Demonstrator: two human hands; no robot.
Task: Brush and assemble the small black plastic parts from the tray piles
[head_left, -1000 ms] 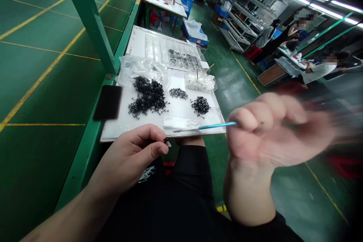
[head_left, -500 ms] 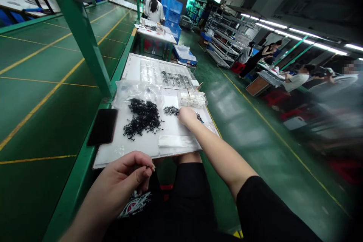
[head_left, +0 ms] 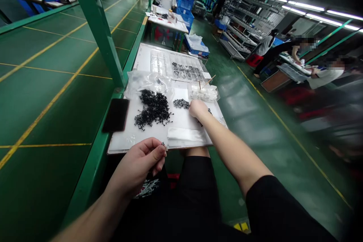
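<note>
Part [head_left: 163, 144] sits pinched in left hand [head_left: 141, 157] short of black pile [head_left: 153, 110], presumably for steadiness; right hand [head_left: 198, 109] hides its grip.

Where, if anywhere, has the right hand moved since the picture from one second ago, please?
Yes: against the white tabletop, the right hand has gone forward and left, from beyond its right edge to beside the small grey pile.

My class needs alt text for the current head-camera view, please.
A person's left hand pinches a tiny dark part while the right hand reaches over a white-topped table, beside a small pile of greyish parts. A larger black pile lies further left.
</note>
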